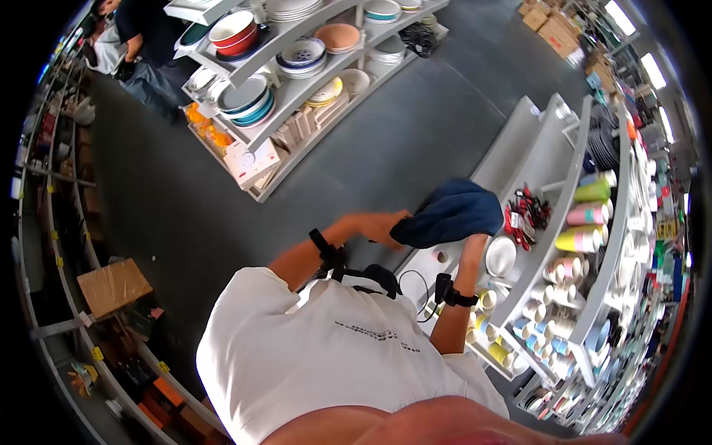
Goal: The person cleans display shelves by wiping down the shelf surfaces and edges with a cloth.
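A dark blue cloth (452, 213) hangs bunched between my two hands, above the end of a white shelf unit. My left hand (382, 228) is at its left edge, slightly blurred, with the fingers closed on the fabric. On the other side my right hand (475, 243) grips the cloth from below; the fabric covers most of its fingers. Near my right wrist, a round white dish (500, 256) and several red-handled tools (523, 217) lie on the shelf.
Ahead stands a grey rack (297, 159) of stacked bowls and plates. Shelves to the right hold several colored cups (589, 215). A cardboard box (113, 288) sits at the left shelving. At upper left, another person (144, 44) stands near the rack.
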`<action>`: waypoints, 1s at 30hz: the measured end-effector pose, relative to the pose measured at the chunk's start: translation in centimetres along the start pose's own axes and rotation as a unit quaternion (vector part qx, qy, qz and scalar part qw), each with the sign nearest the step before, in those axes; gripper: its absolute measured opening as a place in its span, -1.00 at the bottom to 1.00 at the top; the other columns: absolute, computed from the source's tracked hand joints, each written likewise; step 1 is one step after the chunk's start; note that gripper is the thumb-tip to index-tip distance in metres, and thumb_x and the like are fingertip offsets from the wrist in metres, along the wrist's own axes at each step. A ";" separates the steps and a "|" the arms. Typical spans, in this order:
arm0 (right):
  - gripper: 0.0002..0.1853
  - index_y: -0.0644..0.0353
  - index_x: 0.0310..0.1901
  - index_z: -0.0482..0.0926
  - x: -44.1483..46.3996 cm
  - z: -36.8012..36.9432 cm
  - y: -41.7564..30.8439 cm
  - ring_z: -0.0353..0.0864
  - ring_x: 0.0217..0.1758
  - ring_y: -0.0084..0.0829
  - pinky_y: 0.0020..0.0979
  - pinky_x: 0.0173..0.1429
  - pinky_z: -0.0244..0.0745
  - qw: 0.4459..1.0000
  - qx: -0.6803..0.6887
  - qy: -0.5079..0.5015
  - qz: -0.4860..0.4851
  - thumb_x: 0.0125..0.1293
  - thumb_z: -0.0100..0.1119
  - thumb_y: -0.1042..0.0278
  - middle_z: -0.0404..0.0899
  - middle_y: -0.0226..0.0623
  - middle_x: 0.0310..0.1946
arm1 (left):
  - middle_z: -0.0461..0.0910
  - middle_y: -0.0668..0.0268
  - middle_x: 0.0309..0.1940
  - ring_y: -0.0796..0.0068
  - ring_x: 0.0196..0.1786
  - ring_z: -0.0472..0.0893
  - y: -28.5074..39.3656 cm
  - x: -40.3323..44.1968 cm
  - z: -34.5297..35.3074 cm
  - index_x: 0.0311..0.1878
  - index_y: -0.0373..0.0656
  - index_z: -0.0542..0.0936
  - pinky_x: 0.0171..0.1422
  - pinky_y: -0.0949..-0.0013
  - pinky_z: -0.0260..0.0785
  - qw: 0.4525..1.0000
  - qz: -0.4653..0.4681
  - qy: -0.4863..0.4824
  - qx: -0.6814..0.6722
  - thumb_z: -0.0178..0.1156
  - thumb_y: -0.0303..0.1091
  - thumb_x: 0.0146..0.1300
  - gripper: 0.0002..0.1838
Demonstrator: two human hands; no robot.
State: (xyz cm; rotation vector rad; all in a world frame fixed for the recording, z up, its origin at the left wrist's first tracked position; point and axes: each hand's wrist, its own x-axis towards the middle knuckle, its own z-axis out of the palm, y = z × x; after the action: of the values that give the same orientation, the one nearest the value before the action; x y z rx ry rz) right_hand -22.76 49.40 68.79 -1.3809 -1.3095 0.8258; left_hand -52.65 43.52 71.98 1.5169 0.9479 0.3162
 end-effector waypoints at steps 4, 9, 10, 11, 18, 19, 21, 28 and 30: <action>-0.46 0.17 0.40 0.31 2.0 7.2 -7.1 0.43 0.37 -0.31 -0.24 0.52 0.26 0.910 0.345 -0.043 0.224 0.62 -0.20 -0.04 0.43 -0.25 0.36 | 0.61 -0.04 0.08 0.02 0.07 0.63 -6.6 1.1 -4.9 0.42 -0.17 0.23 0.15 0.10 0.43 0.991 -0.064 0.071 0.092 0.44 -0.02 0.16 -0.13; -0.36 0.09 0.34 0.41 10.0 14.5 -2.8 0.45 0.36 -0.22 -0.08 0.50 0.28 0.772 0.558 -0.177 0.247 0.56 -0.28 -0.27 0.50 -0.26 0.29 | 0.63 0.00 0.06 0.08 0.06 0.64 -11.6 1.3 -13.6 0.26 -0.24 0.45 0.13 0.16 0.45 0.973 -0.118 0.181 0.087 0.27 -0.01 0.35 -0.41; -0.36 0.09 0.34 0.41 12.0 16.3 -2.4 0.45 0.36 -0.22 -0.08 0.50 0.28 0.772 0.553 -0.192 0.249 0.56 -0.28 -0.27 0.50 -0.26 0.29 | 0.63 0.04 0.05 0.10 0.06 0.64 -13.2 1.5 -16.3 0.25 -0.22 0.48 0.14 0.16 0.45 0.969 -0.160 0.184 0.025 0.15 0.04 0.42 -0.44; -0.35 0.10 0.33 0.43 14.2 18.3 -2.1 0.45 0.36 -0.20 -0.05 0.50 0.28 0.709 0.598 -0.276 0.254 0.56 -0.29 -0.28 0.49 -0.28 0.30 | 0.64 0.09 0.04 0.12 0.07 0.65 -14.4 1.6 -18.6 0.24 -0.20 0.51 0.14 0.16 0.46 0.961 -0.201 0.189 -0.034 0.03 0.10 0.49 -0.45; -0.62 0.14 0.10 0.61 24.9 37.8 -4.0 0.52 0.25 -0.33 -0.23 0.35 0.40 0.867 0.249 -0.431 -0.031 0.34 0.28 0.14 0.57 -0.23 0.18 | 0.57 0.17 0.24 0.23 0.23 0.58 -10.7 3.4 -31.3 0.35 -0.08 0.45 0.29 0.08 0.42 0.742 0.200 0.303 -0.564 -0.23 0.42 0.44 -0.21; -0.72 0.16 0.01 0.66 26.1 40.1 -4.8 0.59 0.16 -0.32 -0.25 0.28 0.45 0.879 0.172 -0.411 -0.171 0.28 0.37 0.35 0.64 -0.22 0.09 | 0.47 0.16 0.36 0.22 0.33 0.52 -12.5 3.6 -33.2 0.42 -0.06 0.38 0.37 0.07 0.37 0.711 0.254 0.304 -0.581 -0.23 0.47 0.39 -0.15; -0.74 0.20 0.01 0.66 28.3 44.2 -9.4 0.62 0.11 -0.29 -0.23 0.27 0.45 0.806 0.183 -0.437 -0.354 0.30 0.33 0.37 0.68 -0.21 0.01 | 0.37 0.16 0.44 0.18 0.39 0.44 -8.2 3.2 -35.4 0.44 -0.06 0.37 0.49 0.06 0.24 0.603 0.235 0.494 -0.581 -0.19 0.50 0.35 -0.11; -0.72 0.22 0.09 0.57 28.4 61.1 -12.5 0.57 0.11 -0.38 -0.30 0.24 0.44 0.694 0.246 -0.637 -0.227 0.37 0.22 0.45 0.63 -0.23 0.01 | 0.44 0.28 0.40 0.20 0.44 0.39 -6.6 -3.9 -47.7 0.37 -0.04 0.45 0.58 0.03 0.11 0.307 0.346 0.749 -0.475 -0.27 0.22 0.50 -0.34; -0.68 0.22 0.17 0.53 27.0 64.1 -14.5 0.58 0.10 -0.40 -0.34 0.24 0.45 0.664 0.323 -0.674 0.020 0.42 0.16 0.39 0.61 -0.30 0.04 | 0.42 0.29 0.41 0.23 0.47 0.36 -7.9 -6.4 -51.8 0.38 -0.06 0.43 0.62 0.06 0.07 0.345 0.412 0.745 -0.396 -0.24 0.16 0.53 -0.39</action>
State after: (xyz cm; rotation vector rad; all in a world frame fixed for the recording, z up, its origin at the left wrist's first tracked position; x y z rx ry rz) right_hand -82.67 87.57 71.12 0.0105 -1.6708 2.2967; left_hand -95.14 74.31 77.42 0.1495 0.8066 2.8035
